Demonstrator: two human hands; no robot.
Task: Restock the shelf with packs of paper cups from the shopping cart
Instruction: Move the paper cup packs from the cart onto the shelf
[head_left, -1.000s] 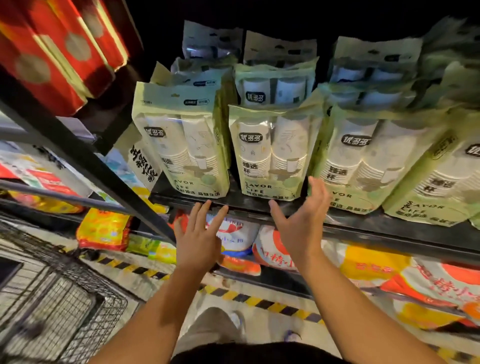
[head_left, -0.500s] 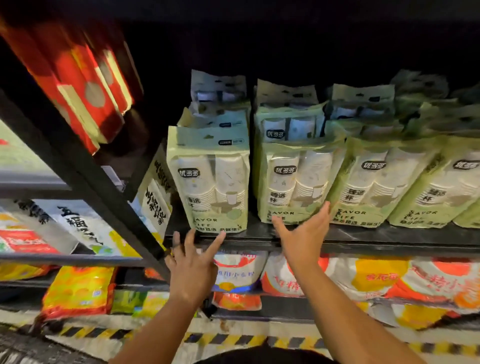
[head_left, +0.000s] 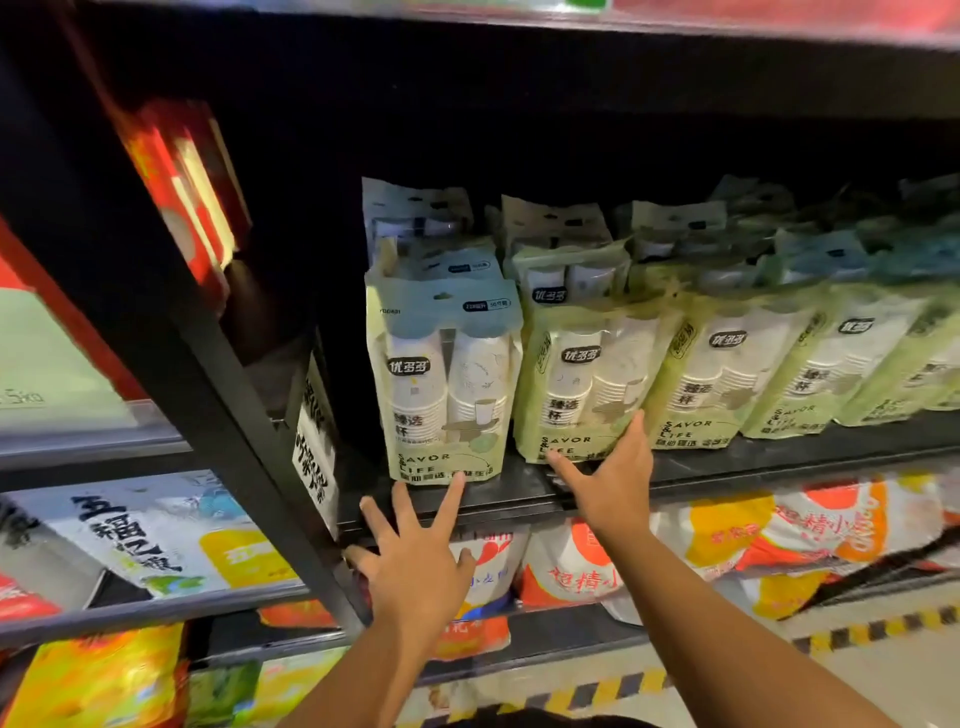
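Several pale green packs of paper cups stand in rows on a dark shelf (head_left: 519, 493). The leftmost front pack (head_left: 444, 384) stands upright at the shelf's front edge. My left hand (head_left: 415, 561) is spread just below it, fingers straight, one fingertip at the pack's bottom edge. A second front pack (head_left: 584, 379) leans beside it on the right. My right hand (head_left: 608, 478) is held up in front of its lower part, fingers straight, index tip touching the pack's front. Neither hand holds anything. The shopping cart is out of view.
A black upright post (head_left: 208, 364) slants down the shelf's left side, with red boxes (head_left: 192, 187) behind it. Orange and white bags (head_left: 779, 535) fill the shelf below. Yellow-black hazard tape (head_left: 857, 634) marks the floor at the lower right.
The view has swung up and left, so the cart has dropped out of sight. Both hands stay spread at the shelf's front edge; the left fingertip now reaches the leftmost pack's bottom.
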